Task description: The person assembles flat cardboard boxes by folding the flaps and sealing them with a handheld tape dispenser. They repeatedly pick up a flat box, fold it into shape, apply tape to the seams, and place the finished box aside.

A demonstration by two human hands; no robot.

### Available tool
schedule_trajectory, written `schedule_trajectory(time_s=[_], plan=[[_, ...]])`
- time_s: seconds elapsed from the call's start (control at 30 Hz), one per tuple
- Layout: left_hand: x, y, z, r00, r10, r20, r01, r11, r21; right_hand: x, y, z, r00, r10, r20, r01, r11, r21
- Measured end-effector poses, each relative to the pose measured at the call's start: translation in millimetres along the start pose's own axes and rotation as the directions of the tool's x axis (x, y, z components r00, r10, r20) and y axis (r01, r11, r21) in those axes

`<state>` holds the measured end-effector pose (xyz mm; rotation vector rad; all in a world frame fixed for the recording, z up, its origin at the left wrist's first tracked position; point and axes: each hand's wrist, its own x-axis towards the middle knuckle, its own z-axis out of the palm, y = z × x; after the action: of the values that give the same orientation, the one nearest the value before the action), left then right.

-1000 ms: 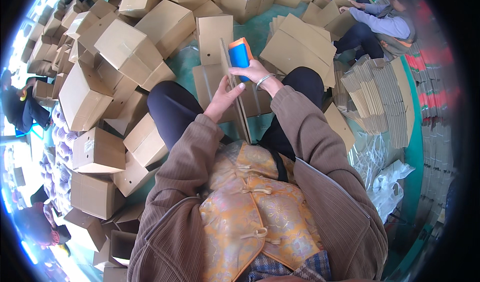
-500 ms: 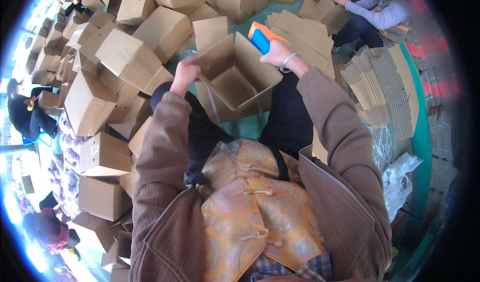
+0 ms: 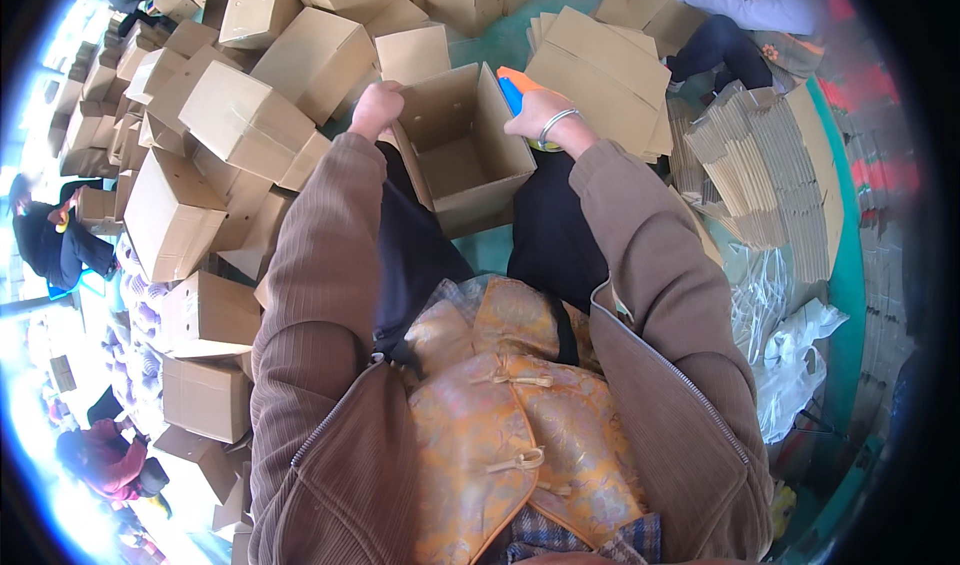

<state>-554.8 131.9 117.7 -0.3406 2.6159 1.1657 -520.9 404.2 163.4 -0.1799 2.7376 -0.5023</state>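
Plainly mouth-up cardboard box [image 3: 445, 107], long axis unclear

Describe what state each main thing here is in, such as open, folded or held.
Carton: opened out, mouth facing up, inside visible
Left hand: closed on the carton's left edge
Right hand: closed around the tool
Blue-and-orange tool: held, by the carton's right side
Heaped cartons: opened out, lying at various angles
Cardboard stack: folded flat
Plastic bag: crumpled
Brown jacket: unzipped
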Motion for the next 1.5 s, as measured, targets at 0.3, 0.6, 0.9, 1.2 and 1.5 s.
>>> schedule_trajectory(time_s=[0.3, 0.6, 0.9, 1.2, 1.5], plan=[[17, -13, 1, 0.999, -0.01, -0.036, 0.009, 0.999, -0.031, 0, 5, 5, 0.998, 0.027, -0.052, -0.027, 1.0, -0.011], [15, -14, 3, 0.999, 0.036, -0.027, -0.034, 0.997, 0.072, -28, 12, 15, 0.917, 0.009, -0.398, 0.182, 0.879, 0.44], [18, -14, 5, 0.997, 0.07, -0.024, -0.067, 0.993, 0.094, -133, -40, 36, 0.955, -0.279, -0.105, 0.195, 0.317, 0.928], [16, -13, 5, 0.99, 0.143, -0.018, -0.141, 0.985, 0.103, -69, -77, 97, 0.904, -0.079, -0.42, 0.39, 0.554, 0.736], [-2, -5, 6, 0.962, 0.262, -0.08, -0.184, 0.832, 0.523, -31, -56, 141, 0.971, 0.026, -0.239, 0.218, 0.316, 0.923]])
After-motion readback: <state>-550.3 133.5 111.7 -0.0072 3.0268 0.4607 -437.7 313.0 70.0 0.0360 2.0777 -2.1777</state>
